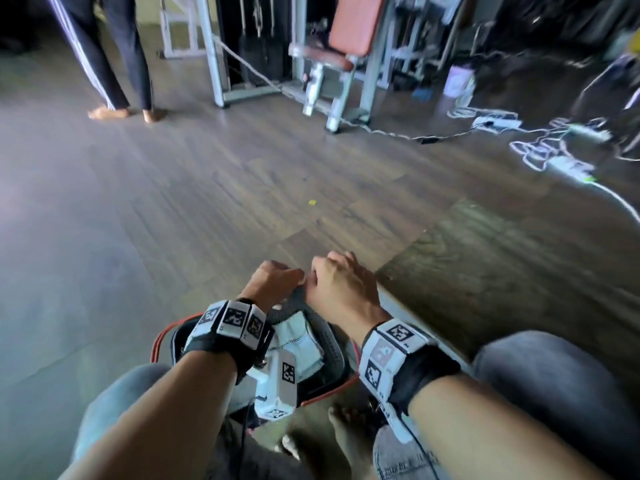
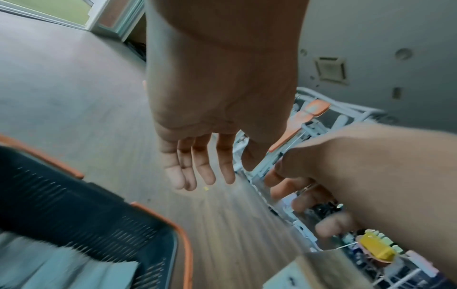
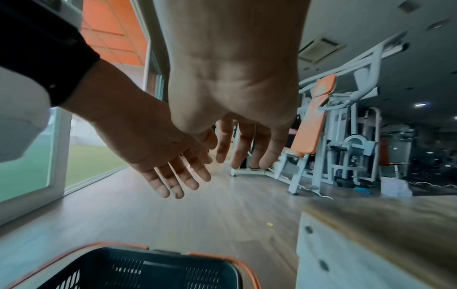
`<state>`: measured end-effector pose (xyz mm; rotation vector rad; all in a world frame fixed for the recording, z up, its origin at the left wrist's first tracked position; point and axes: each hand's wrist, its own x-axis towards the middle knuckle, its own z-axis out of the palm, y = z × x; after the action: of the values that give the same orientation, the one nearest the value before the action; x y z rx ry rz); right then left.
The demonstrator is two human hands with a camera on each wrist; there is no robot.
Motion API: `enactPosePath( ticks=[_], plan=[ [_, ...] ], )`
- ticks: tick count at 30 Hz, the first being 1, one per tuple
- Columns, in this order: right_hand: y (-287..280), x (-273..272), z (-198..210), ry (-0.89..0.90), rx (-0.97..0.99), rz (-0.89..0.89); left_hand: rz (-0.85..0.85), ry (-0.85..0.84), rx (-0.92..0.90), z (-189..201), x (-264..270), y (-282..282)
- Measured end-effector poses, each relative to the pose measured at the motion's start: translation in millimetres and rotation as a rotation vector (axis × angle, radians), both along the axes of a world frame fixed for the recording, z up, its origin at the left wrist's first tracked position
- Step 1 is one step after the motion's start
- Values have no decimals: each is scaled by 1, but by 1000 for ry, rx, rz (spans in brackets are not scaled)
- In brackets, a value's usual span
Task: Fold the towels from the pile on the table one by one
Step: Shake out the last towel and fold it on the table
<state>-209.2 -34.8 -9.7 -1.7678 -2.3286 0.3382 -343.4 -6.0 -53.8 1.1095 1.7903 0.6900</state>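
Below the head camera, a wood-plank floor fills the room, with a gym machine at the far side, white cables at right and another person's bare feet at top left. A wooden surface is cut off at the right edge. Both hands meet above a dark basket with an orange rim that holds pale folded towels; the left hand and right hand look curled, but blur hides whether they grip anything. Wrist bands carry square black-and-white markers; no writing is readable. From the left wrist, the left hand shows loose, straight fingers holding nothing, the basket below it, a towel blurred inside. From the right wrist, the right hand hangs relaxed and empty beside the left hand, over the basket; the surface is smeared by motion.
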Motion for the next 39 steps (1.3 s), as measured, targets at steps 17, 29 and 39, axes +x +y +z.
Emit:
enactPosePath(
  ticks=[17, 29, 39],
  plan=[
    [-77, 123, 80, 59, 208, -378, -415, 27, 255, 116, 122, -34],
    [-171, 293, 55, 81, 84, -835, -927, 134, 298, 114, 315, -75],
    [-293, 438, 0, 32, -111, -1200, -1347, 263, 338, 59, 475, -164]
  ],
)
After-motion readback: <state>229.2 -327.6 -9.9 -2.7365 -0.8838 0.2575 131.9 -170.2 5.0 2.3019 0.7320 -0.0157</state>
